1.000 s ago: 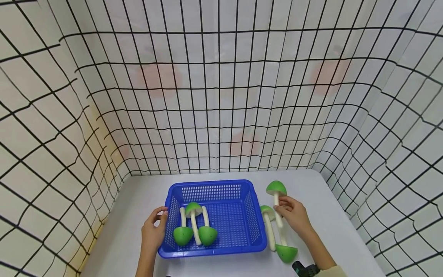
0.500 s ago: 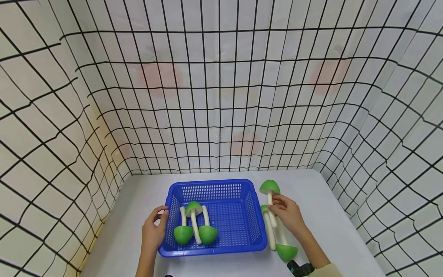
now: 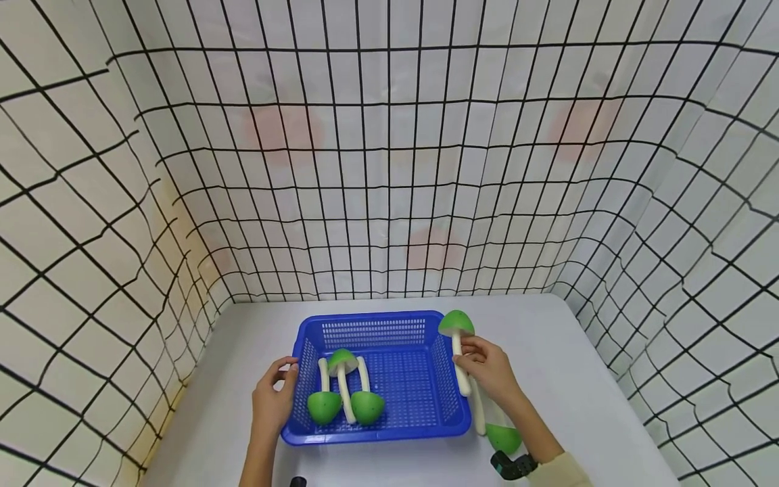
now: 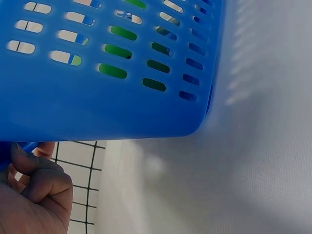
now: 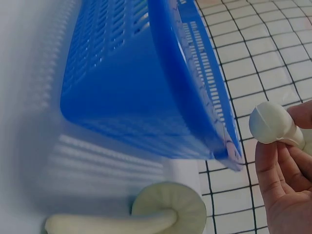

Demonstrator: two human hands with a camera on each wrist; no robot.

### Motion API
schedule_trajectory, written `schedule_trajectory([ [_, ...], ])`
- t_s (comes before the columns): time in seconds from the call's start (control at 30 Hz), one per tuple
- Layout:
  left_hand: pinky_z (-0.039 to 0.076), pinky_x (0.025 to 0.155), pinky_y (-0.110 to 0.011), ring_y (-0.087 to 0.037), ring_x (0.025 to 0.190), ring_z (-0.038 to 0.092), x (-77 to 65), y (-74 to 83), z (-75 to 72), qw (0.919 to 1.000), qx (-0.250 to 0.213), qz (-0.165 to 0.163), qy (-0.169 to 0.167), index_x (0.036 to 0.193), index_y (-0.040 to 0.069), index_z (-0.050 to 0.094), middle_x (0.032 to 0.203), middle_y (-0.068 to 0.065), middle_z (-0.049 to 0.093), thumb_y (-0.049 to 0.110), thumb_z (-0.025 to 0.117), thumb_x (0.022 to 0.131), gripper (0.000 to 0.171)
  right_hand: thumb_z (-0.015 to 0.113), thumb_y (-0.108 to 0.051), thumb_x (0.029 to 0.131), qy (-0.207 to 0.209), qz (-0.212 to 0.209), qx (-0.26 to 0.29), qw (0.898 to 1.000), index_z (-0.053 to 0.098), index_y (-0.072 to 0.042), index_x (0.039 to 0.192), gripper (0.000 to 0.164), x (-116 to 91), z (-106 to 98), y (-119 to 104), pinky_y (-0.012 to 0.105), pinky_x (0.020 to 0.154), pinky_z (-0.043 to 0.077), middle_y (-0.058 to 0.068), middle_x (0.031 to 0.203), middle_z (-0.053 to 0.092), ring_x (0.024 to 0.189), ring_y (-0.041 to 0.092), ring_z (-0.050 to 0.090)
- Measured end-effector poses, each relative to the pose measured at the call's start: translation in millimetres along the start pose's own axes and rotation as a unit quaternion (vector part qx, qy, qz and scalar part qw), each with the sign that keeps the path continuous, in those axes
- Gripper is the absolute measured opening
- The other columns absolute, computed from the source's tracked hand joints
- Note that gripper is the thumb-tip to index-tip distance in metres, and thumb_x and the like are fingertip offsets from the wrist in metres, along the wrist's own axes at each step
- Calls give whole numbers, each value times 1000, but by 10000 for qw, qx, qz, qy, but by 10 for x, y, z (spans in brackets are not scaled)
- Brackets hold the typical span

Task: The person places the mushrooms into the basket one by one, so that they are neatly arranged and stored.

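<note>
My right hand [image 3: 489, 370] pinches the white stem of a toy mushroom [image 3: 458, 343] with a green cap, held upright over the right rim of the blue basket [image 3: 377, 438]. In the right wrist view the stem's rounded end [image 5: 273, 122] shows between thumb and fingers. My left hand [image 3: 274, 399] grips the basket's left rim, its fingers curled at the edge in the left wrist view. Inside the basket's left half lie three green-capped mushrooms [image 3: 368, 407]. Right of the basket, partly behind my right hand and forearm, are two more mushrooms, one with its green cap [image 3: 504, 438] toward me.
A white table [image 3: 584, 392] carries the basket. Black grid netting [image 3: 389, 169] over pale cloth walls encloses the back and both sides. A dark strapped device [image 3: 513, 467] sits on the right wrist, and a small black object [image 3: 298, 481] shows at the front edge.
My right hand has carried its mushroom leftward from above the loose ones to the basket's right rim. The left hand keeps its place on the basket.
</note>
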State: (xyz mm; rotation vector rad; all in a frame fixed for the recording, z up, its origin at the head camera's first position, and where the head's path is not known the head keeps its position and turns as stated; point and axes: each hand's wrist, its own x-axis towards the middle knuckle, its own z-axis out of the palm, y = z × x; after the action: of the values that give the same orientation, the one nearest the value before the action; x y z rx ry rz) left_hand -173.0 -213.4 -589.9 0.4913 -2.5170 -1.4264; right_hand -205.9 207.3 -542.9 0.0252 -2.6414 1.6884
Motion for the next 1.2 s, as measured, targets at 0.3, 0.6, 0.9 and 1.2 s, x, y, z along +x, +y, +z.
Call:
schedule_trajectory([
  [0.3, 48, 60, -27, -23, 77, 60, -6, 6, -4, 9999, -67, -109, -39, 132, 25, 64, 117, -19, 69, 45, 54, 106, 35, 76, -14, 92, -218, -114, 245, 9994, 67, -2, 128, 39, 40, 226, -111, 22, 73, 57, 11, 108, 72, 88, 14, 66],
  [0.6, 49, 59, -26, -22, 76, 61, 0, 2, 10, 9999, -97, -110, -5, 132, 25, 65, 116, -19, 69, 46, 54, 106, 35, 77, -13, 91, -257, -307, 96, 9992, 70, -5, 125, 36, 55, 440, -116, 24, 69, 56, 5, 102, 74, 82, 11, 67],
  [0.9, 48, 59, -27, -22, 78, 60, 3, 6, 4, 9999, -79, -121, 6, 132, 25, 64, 116, -19, 69, 45, 54, 106, 35, 78, -13, 89, -315, -415, -42, 9986, 71, -6, 120, 33, 95, 596, -124, 24, 65, 55, 2, 97, 74, 77, 11, 65],
  [1.2, 50, 60, -26, -23, 79, 61, 1, 0, -3, 9999, -111, -130, -5, 132, 25, 65, 116, -19, 69, 46, 55, 105, 35, 80, -13, 87, -237, -305, -176, 9991, 72, -4, 119, 34, 123, 702, -177, 25, 68, 56, 4, 98, 73, 82, 12, 68],
])
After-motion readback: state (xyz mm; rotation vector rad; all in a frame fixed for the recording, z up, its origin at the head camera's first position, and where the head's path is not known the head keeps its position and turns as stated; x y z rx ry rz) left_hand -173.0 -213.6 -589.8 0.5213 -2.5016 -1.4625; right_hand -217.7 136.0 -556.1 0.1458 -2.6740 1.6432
